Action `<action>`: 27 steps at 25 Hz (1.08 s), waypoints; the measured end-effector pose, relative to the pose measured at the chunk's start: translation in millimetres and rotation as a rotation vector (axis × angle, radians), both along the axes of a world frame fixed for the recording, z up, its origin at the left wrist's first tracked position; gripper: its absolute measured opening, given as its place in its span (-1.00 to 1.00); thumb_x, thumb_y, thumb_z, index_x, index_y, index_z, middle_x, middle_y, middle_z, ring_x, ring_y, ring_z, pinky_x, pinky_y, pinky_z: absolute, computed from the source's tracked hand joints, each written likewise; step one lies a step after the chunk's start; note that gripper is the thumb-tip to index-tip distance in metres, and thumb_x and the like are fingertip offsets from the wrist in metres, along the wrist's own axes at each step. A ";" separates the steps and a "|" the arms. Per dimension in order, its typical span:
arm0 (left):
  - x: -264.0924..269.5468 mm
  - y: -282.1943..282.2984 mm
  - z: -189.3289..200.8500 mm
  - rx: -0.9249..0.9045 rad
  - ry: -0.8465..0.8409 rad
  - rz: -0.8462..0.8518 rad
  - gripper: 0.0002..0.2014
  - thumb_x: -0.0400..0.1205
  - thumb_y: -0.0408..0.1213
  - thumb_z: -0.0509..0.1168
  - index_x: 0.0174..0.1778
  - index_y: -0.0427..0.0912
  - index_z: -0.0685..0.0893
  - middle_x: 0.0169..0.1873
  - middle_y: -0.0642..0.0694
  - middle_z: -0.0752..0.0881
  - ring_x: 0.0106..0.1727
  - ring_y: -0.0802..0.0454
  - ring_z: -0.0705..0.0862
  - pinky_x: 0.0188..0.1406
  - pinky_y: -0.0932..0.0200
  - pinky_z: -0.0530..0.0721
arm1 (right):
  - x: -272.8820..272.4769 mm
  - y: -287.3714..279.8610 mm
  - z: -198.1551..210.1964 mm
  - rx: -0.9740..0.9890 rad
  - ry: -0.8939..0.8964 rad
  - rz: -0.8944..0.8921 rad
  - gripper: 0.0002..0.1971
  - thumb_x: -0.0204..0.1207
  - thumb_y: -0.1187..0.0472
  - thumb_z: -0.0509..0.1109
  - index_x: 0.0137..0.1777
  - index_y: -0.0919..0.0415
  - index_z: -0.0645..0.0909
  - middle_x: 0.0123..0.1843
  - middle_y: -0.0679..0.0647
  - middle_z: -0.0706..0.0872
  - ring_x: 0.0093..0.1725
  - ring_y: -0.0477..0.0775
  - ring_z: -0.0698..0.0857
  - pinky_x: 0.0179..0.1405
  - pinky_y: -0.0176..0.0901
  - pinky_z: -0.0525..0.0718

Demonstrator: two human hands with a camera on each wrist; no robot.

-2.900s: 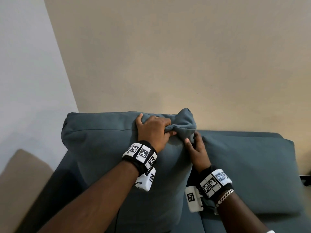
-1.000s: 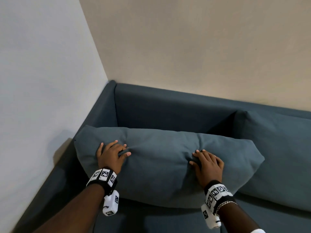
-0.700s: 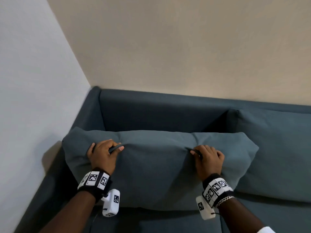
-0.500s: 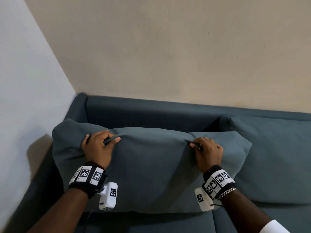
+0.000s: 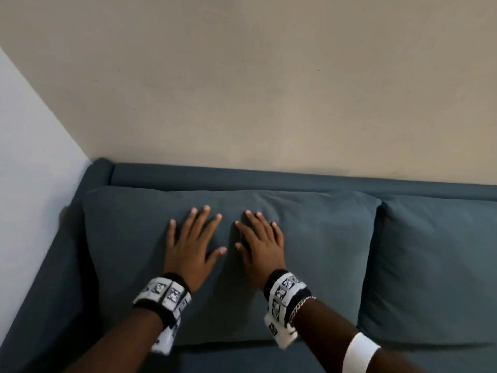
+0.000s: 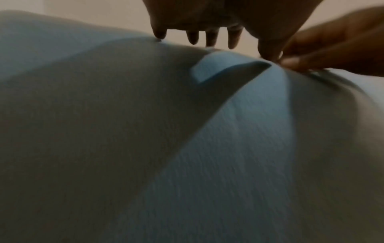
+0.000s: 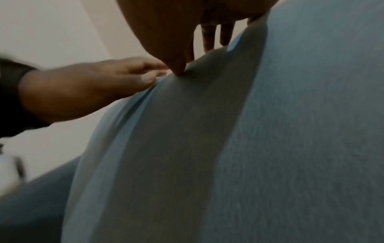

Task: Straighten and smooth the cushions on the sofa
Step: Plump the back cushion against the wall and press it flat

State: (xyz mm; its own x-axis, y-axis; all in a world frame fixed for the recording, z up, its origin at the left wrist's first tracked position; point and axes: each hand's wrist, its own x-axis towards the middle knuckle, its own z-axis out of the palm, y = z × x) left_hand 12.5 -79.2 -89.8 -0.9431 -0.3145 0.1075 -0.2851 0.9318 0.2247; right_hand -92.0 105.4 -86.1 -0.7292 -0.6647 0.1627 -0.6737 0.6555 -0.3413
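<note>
The blue cushion (image 5: 309,246) is standing up against the back of the sofa (image 5: 269,176), in the corner by the sofa's arm. Both hands are lying flat on its front, side by side, near the middle. The left hand (image 5: 192,247) is pressing with its fingers spread and straight. The right hand (image 5: 262,247) is doing the same, just beside it. Neither hand is grabbing the cloth. The two thumbs are close but not touching. From the left wrist camera, a small fold of cloth is sticking up between the hands.

The cushion's right edge is touching a second cushion (image 5: 435,270). Its left edge is sitting near the sofa arm, with the white wall (image 5: 32,162) close by. Its top is sitting just under the sofa's back rail.

Half a second ago both hands were pinching the cushion's top, far apart, and it was leaning away from the back. Now it is pushed back and the hands are together.
</note>
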 end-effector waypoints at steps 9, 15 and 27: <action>26.8 -137.1 -29.3 -0.049 -0.160 0.508 -0.21 0.60 0.57 -0.19 0.74 0.43 -0.19 0.82 0.06 -0.15 0.82 -0.10 -0.14 0.61 -0.61 -0.13 | -72.9 64.8 -28.0 0.348 0.007 -0.267 -0.23 0.64 -0.48 -0.16 0.83 -0.28 -0.03 0.86 -0.19 -0.14 0.85 0.02 -0.17 0.78 0.34 -0.17; -25.5 -44.5 -21.9 0.068 -0.042 0.468 -0.24 0.69 0.17 -0.17 0.82 -0.11 0.07 0.82 -0.09 -0.02 0.82 -0.20 -0.07 0.68 -0.53 -0.09 | 1.0 -68.5 -18.8 0.263 -0.183 -0.134 -0.31 0.70 -0.26 -0.29 0.83 -0.16 -0.25 0.80 -0.13 -0.43 0.79 0.11 -0.45 0.69 0.35 -0.50; -21.4 -68.2 4.9 -0.014 0.088 0.221 -0.38 0.74 0.02 0.00 0.79 0.10 0.17 0.81 -0.05 0.08 0.82 -0.17 -0.04 0.75 -0.29 -0.23 | -23.6 -69.0 -10.4 0.081 -0.022 -0.165 -0.37 0.72 -0.15 0.01 0.78 -0.01 0.25 0.85 0.07 0.17 0.85 0.14 -0.08 0.78 0.27 -0.27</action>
